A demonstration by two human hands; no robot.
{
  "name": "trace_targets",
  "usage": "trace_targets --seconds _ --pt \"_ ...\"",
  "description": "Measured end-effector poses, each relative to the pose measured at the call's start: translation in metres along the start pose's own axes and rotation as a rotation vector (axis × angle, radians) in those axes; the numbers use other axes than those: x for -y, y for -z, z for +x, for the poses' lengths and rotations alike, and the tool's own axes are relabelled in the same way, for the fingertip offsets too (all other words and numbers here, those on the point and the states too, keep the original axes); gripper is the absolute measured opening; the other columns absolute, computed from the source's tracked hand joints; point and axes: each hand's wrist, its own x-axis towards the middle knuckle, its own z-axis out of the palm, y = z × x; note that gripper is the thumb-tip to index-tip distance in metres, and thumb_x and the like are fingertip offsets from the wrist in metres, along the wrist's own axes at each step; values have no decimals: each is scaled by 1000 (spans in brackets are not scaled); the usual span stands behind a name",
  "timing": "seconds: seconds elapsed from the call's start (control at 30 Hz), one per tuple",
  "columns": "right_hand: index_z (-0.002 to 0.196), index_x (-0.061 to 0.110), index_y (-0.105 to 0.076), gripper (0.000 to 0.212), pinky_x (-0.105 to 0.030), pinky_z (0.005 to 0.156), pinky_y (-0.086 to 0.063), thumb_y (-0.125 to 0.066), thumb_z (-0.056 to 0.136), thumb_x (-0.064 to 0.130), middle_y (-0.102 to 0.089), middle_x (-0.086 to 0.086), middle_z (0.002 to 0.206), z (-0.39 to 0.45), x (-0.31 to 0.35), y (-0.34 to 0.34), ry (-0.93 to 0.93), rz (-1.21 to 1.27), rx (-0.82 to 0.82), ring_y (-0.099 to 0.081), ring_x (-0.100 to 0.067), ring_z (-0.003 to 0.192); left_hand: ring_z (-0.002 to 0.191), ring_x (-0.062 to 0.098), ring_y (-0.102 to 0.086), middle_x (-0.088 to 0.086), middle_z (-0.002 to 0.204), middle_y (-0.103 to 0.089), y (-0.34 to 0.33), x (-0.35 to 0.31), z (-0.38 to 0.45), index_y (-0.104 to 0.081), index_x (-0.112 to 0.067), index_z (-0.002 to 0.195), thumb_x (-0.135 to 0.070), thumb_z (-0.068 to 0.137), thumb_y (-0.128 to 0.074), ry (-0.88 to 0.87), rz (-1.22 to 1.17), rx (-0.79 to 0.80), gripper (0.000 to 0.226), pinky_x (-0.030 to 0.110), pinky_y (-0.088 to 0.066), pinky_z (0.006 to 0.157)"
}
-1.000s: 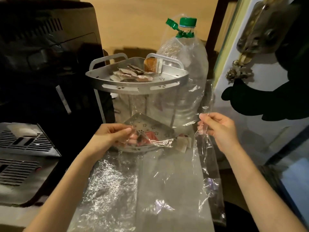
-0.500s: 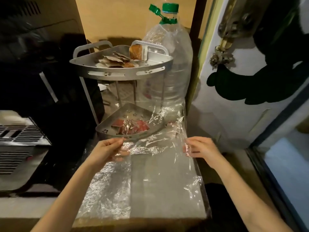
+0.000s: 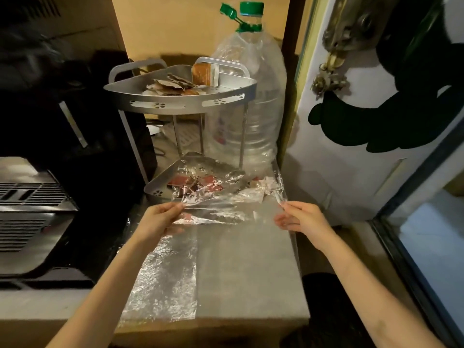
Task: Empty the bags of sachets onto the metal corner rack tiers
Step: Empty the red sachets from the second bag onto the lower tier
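Observation:
A two-tier metal corner rack (image 3: 180, 104) stands at the back of the grey counter. Brown sachets (image 3: 170, 85) lie in a heap on its upper tier. Red sachets (image 3: 195, 183) lie on the lower tier (image 3: 157, 188), partly under a clear plastic bag (image 3: 226, 197). The bag spreads from the lower tier down over the counter. My left hand (image 3: 160, 219) pinches the bag's left edge. My right hand (image 3: 298, 218) pinches its right corner between thumb and fingertips. The bag's mouth folds back over the lower tier.
A large clear water bottle (image 3: 248, 96) with a green cap stands right behind the rack. A black appliance (image 3: 62, 109) and a metal grille (image 3: 27, 209) fill the left side. A white door (image 3: 364, 134) is at the right. The counter's front edge (image 3: 213, 322) is near me.
Both hands have come down and toward me with the bag. The bag now lies flatter over the lower tier and counter, and the right hand has dropped from beside the bottle.

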Motion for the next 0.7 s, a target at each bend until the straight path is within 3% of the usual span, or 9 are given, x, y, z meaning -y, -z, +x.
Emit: trace_targets --seconds 0.17,0.23,0.33,0.4,0.5,0.6,0.7 --pt "117 3 -56 32 -33 70 -59 -51 91 21 -73 -14 83 3 -6 -2 -55 207 61 -70 -25 78 51 11 -66 5 67 -73 -5 -3 -2 -55 -1 110 -13 92 -47 -18 -167 -19 23 20 -54 46" --pt "130 6 -44 48 -34 72 -59 -60 86 18 -72 -19 91 3 -7 -2 -62 153 122 -70 -27 82 59 12 -69 9 75 -73 -3 -5 -2 -47 -3 121 -15 93 -45 -44 -232 -47 30 19 -55 49" --pt "141 23 -29 77 -30 73 -58 -69 78 6 -72 -20 93 4 -3 -2 24 -29 120 -70 -27 85 78 19 -71 8 90 -74 8 -10 -8 -31 -17 138 -22 83 -58 -110 -160 18 61 23 -57 64" --pt "133 19 -43 64 -25 73 -57 -69 77 5 -72 -17 90 4 5 -3 122 -97 107 -70 -23 83 81 12 -70 -5 85 -75 15 -15 -16 -42 -29 128 -15 71 -71 -164 111 52 66 18 -55 68" --pt "120 8 -59 48 -16 72 -54 -71 74 0 -72 -8 89 5 18 -6 224 -247 142 -69 -8 79 76 9 -66 -8 76 -70 17 -25 -24 -60 -38 99 -14 60 -81 -252 553 28 50 13 -49 68" --pt "105 16 -67 35 -29 85 -55 -74 72 5 -72 1 89 10 27 -8 291 -455 143 -69 -6 82 66 0 -56 -14 71 -58 16 -33 -30 -66 -24 101 -9 68 -77 -394 766 -148 39 0 -40 60" --pt "86 31 -71 19 -42 87 -53 -75 73 18 -71 7 88 19 37 -13 430 -602 33 -66 -13 88 64 1 -54 -8 70 -59 18 -44 -36 -67 -21 102 -18 73 -74 -473 808 -266 31 6 -40 56"
